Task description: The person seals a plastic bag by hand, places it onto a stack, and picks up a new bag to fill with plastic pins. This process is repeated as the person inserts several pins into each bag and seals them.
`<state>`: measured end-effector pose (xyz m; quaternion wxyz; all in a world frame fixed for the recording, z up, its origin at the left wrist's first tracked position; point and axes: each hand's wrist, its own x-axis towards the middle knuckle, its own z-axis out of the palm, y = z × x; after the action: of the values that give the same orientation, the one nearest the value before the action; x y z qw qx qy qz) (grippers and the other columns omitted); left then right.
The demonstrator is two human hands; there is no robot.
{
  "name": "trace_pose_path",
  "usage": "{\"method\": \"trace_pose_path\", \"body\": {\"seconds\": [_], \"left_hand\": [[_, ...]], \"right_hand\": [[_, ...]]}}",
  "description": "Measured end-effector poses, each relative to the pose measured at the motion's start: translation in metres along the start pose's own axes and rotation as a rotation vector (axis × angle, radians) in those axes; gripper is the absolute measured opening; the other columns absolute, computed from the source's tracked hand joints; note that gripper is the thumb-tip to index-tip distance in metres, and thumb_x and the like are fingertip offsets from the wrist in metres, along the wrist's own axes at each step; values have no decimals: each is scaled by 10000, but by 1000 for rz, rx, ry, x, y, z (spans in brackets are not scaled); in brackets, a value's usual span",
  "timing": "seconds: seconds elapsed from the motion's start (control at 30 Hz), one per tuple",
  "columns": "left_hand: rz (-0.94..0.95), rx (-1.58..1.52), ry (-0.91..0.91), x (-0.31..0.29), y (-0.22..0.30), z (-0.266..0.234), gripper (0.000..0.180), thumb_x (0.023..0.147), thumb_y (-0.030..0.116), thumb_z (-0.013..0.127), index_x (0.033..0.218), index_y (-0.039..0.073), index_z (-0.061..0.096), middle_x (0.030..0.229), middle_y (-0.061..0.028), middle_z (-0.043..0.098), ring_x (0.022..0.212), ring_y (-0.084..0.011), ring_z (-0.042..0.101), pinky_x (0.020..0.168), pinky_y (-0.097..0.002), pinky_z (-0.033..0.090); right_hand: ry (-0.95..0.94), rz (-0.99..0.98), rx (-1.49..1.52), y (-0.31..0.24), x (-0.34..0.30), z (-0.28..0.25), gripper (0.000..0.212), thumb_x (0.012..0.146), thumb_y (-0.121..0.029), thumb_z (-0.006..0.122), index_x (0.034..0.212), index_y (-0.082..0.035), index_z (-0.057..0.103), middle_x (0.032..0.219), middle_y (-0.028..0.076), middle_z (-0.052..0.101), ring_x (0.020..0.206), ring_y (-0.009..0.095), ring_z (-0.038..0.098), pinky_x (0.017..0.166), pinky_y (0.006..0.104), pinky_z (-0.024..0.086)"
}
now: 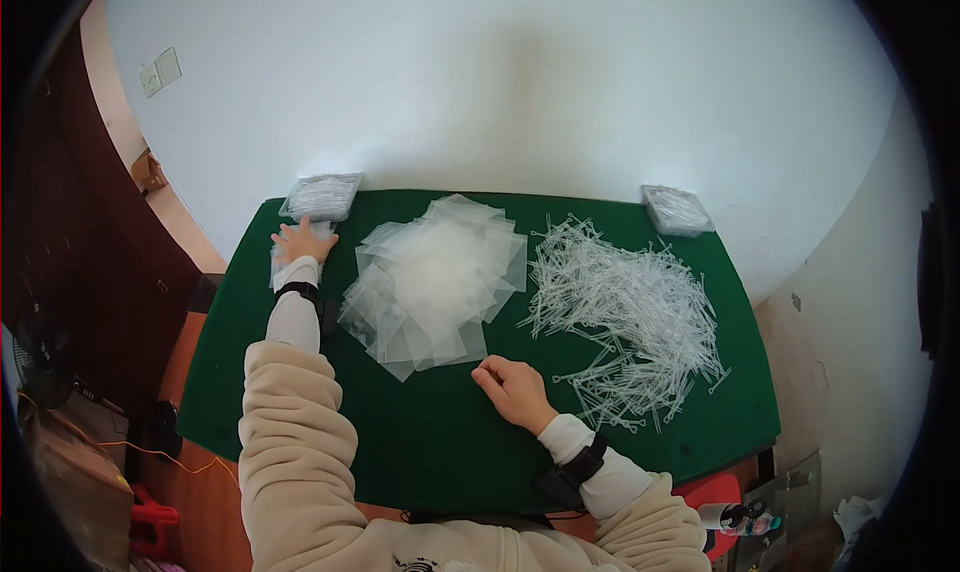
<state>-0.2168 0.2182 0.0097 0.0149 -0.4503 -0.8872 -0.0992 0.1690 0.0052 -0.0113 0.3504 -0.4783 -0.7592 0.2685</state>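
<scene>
My left hand (pixel 305 243) reaches to the far left of the table, fingers spread, lying on a small stack of clear plastic bags (pixel 283 272). Just beyond its fingertips stands a clear plastic box (pixel 322 197) filled with thin transparent pieces. My right hand (pixel 518 392) rests near the middle front with its fingers curled in, and nothing shows in it. Just beyond that hand spreads a loose pile of flat clear bags (pixel 435 277). To its right lies a large heap of thin clear plastic sticks (pixel 630 312) with looped ends.
A second filled clear box (pixel 677 211) stands at the far right corner. The green-covered table (pixel 420 442) meets a white wall (pixel 500 82). A red stool (pixel 715 497) is at the lower right, and a black fan (pixel 40 337) stands on the left.
</scene>
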Motion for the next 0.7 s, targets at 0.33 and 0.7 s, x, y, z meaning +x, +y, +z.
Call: {"method": "trace_pose_path", "body": {"seconds": [0.33, 0.7], "left_hand": [[45, -45, 93, 3, 9, 15, 504, 800, 519, 550, 1223, 255, 481, 1373, -133, 351, 1288, -373, 256, 930, -696, 244], [48, 42, 8, 7, 13, 19, 598, 767, 500, 607, 1295, 293, 418, 1407, -119, 307, 1318, -353, 215, 961, -650, 252]], "right_hand": [[-4, 13, -38, 3, 2, -1, 259, 859, -316, 556, 827, -63, 604, 609, 78, 573, 552, 254, 559, 512, 343, 415], [-55, 73, -18, 0, 1, -1, 276, 846, -365, 568, 822, -95, 619, 702, 99, 603, 657, 298, 583, 582, 392, 447]]}}
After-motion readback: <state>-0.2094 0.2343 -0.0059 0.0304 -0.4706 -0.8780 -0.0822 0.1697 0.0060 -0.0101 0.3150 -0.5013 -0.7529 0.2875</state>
